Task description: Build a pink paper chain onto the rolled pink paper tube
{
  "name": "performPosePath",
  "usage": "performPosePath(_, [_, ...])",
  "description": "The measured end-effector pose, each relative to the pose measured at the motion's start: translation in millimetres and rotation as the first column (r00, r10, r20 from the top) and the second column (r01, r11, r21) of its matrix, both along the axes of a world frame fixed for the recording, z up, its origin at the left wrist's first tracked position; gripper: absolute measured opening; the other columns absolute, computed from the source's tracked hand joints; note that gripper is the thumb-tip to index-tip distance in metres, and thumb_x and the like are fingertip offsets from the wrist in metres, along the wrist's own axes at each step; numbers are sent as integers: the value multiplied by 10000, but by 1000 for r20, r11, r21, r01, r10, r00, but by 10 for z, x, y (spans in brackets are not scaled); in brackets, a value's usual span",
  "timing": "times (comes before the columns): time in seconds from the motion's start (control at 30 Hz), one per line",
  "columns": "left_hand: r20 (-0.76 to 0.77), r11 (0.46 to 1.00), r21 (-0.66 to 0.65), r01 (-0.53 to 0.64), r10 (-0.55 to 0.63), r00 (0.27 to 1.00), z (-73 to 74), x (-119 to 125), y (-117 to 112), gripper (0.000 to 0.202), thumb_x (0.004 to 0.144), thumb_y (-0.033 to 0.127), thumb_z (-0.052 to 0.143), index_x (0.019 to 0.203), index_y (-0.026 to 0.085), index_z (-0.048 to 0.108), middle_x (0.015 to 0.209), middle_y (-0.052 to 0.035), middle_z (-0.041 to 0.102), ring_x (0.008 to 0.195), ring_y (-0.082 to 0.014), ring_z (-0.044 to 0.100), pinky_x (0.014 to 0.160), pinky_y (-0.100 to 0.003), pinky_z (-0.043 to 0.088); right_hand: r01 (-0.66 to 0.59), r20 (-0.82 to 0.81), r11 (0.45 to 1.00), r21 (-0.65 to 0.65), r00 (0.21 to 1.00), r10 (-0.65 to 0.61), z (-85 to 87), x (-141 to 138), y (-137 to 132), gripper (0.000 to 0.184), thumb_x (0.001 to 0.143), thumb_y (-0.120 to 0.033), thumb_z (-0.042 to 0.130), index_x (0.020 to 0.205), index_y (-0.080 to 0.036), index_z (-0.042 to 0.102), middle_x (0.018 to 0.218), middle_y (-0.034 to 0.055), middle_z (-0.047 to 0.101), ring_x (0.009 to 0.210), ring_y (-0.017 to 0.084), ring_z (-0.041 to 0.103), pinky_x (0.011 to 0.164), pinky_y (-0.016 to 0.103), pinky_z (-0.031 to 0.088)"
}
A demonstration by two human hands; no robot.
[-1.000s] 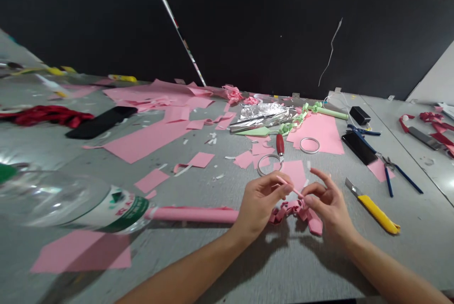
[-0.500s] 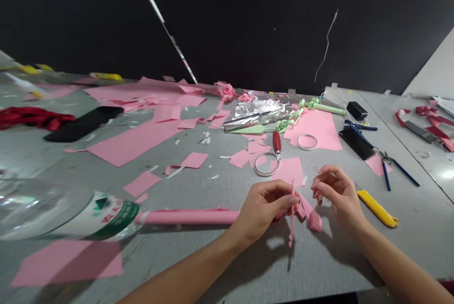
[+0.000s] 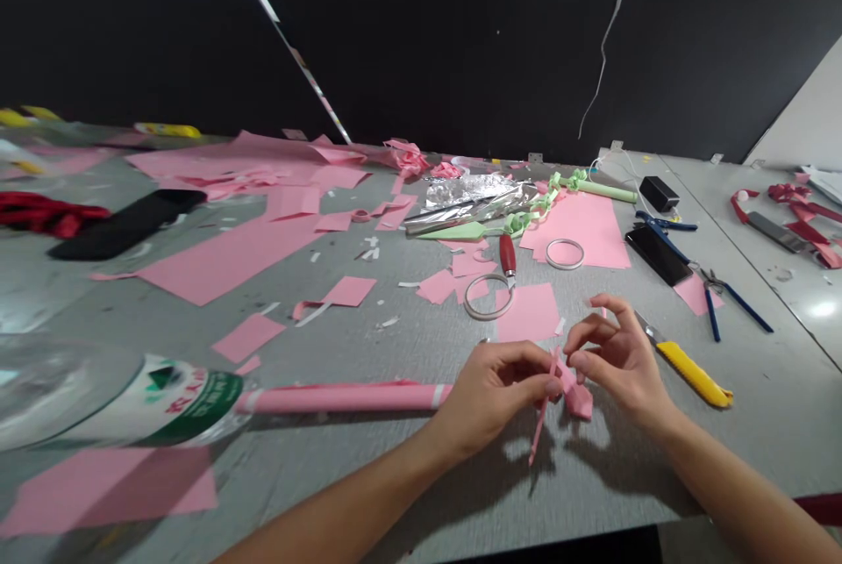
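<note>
Between thumb and fingers, my left hand pinches a thin pink paper strip that hangs slanting down. A folded pink paper piece juts out just right of those fingertips. My right hand is beside it, its thumb and a finger closed together at the paper's upper edge, the index finger raised; a bit of pink shows by that finger. A rolled pink paper tube lies left of my left hand, one end in the neck of a clear plastic bottle; its other end is hidden behind the hand.
A yellow utility knife, blade out, lies right of my right hand. Beyond are pliers, a phone, a red-handled knife, metal rings, foil, a green paper chain and pink sheets.
My right hand has moved left to the pink paper and its fingers have closed in. The strip in my left hand has tilted more. The view has shifted slightly, uncovering the yellow knife's blade.
</note>
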State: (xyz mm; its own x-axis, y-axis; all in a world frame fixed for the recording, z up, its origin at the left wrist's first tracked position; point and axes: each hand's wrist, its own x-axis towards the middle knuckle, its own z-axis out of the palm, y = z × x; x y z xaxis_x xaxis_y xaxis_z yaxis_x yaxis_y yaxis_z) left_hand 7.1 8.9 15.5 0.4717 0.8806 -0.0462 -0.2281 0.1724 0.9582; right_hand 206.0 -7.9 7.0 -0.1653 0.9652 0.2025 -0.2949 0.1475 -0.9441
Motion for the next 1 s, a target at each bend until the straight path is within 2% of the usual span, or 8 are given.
performPosePath(0.2, [-37,1000,26,17,-16,999,-25,29,-12,25,748,198,870,756,188,848,685,-14,796,629,-130,680,640,-212,529,5,49,1000,-20,999,-4,-18,-29,-2,587,901,-266,885,1330,-340,491,905,-39,740,777,147,675,677,258,531])
performPosePath(0.3, [-12,998,29,50,-50,999,-37,32,-13,28,777,215,856,770,190,846,726,-28,817,673,-149,715,683,-232,546,-7,36,999,-33,999,8,-22,-26,2,588,902,-266,883,1336,-340,492,907,-40,738,761,144,673,659,255,532])
performPosePath(0.4, [-40,999,20,37,-36,999,-48,30,-8,34,767,215,856,775,184,843,720,-28,809,655,-148,696,660,-236,537,9,12,1000,-11,1000,-8,-32,-23,2,604,894,-261,891,1345,-345,498,918,-37,745,785,148,687,677,255,547])
performPosePath(0.53, [-51,998,35,48,-46,998,-61,34,-2,51,776,223,848,773,174,833,726,-38,809,661,-149,686,657,-237,526,35,52,999,2,998,-35,-40,-21,15,605,878,-256,910,1338,-360,530,910,-45,746,804,140,695,715,247,557])
performPosePath(0.6, [-45,998,30,55,-54,998,-63,33,2,69,782,235,846,773,169,827,729,-42,807,661,-149,682,657,-239,525,42,47,999,4,998,-42,-33,-2,30,549,887,-288,902,1319,-353,569,900,-41,740,769,136,688,675,238,553])
performPosePath(0.77, [-45,999,12,45,-44,998,-29,-5,16,126,788,277,851,788,155,821,711,-35,768,637,-143,646,635,-242,524,102,60,994,-33,993,-100,13,98,54,221,919,-394,863,1011,-240,734,842,5,743,648,128,669,580,236,544])
performPosePath(0.87, [-33,998,11,61,-60,998,2,-31,13,183,817,330,853,808,149,823,706,-41,755,633,-145,632,627,-245,520,54,106,996,-68,993,-47,34,124,41,230,920,-413,858,884,-207,763,732,11,725,611,137,656,579,255,552])
performPosePath(1.0, [-34,998,14,66,-65,997,23,-41,0,230,850,379,848,821,152,823,724,-57,757,646,-154,632,627,-249,515,12,93,996,-92,996,-4,45,110,33,252,886,-426,888,848,-206,772,701,10,716,579,140,631,558,266,539])
